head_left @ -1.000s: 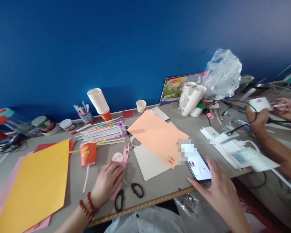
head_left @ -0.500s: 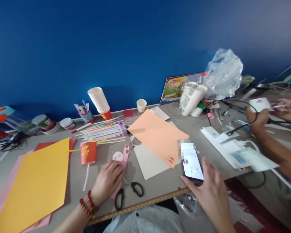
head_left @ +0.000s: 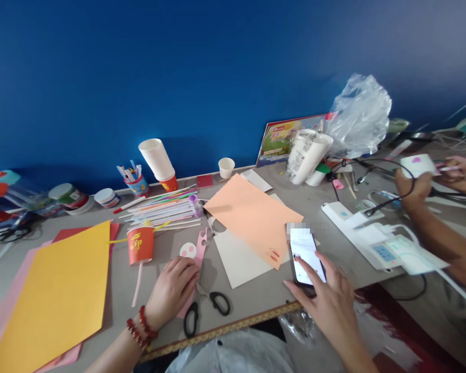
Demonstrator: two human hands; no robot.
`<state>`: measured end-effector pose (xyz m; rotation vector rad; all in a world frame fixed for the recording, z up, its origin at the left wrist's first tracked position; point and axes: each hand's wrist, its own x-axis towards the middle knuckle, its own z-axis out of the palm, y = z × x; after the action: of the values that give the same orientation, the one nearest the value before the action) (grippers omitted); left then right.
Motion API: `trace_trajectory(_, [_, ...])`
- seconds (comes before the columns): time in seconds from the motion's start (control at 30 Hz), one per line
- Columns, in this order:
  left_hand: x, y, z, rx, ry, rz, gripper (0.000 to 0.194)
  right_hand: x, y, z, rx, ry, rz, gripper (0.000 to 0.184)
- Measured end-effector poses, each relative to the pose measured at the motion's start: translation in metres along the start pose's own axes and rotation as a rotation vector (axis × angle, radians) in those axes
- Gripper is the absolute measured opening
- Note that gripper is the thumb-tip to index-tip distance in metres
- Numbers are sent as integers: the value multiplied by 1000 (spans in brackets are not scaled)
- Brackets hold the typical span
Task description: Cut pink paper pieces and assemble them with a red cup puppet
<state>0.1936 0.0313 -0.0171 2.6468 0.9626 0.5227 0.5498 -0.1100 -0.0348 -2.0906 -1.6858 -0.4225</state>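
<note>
My right hand (head_left: 327, 292) is open over a lit smartphone (head_left: 307, 259) that lies on the table. Its index finger reaches across the screen; whether it touches the glass I cannot tell. My left hand (head_left: 173, 284) lies palm down, fingers loosely extended, on a pink paper strip (head_left: 202, 243) with holes cut in it. Black-handled scissors (head_left: 218, 303) lie beside that hand, their blades partly hidden near the fingertips. Just above the fingers is a white paper disc (head_left: 188, 250) with two pink spots. Left of it stands a red paper cup (head_left: 140, 246) with yellow and pink strips attached.
Orange paper (head_left: 252, 217) lies over white sheets in the middle, yellow paper (head_left: 58, 290) at left. Straws and sticks (head_left: 163, 210) and stacked cups (head_left: 157, 160) are behind. A power strip (head_left: 357, 235) is at right, where another person's hands (head_left: 415, 186) hold a white cup.
My right hand has shifted left, and its index finger has moved from the phone's edge to over the screen. The red cup shows a differently lettered side. My left hand stays put.
</note>
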Motion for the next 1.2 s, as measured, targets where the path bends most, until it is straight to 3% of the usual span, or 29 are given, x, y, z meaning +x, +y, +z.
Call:
trace_trajectory(0.07, [0,0,0,0,2,4,19,0,0,-1,4,14,-3,61])
trace_trajectory(0.23, [-1,0,0,13,15,12,21,-1,-2,-5,32,58,85,91])
trace_trajectory(0.33, [0,0,0,17,14,11,20,-2,-2,-5,40,46,135,97])
trace_trajectory(0.83, [0,1,-1,8,9,7,19,-1,-10,1,-22,99,253,102])
trace_trajectory(1.2, [0,2,-1,20,16,15,21,2,-7,5,-31,101,245,101])
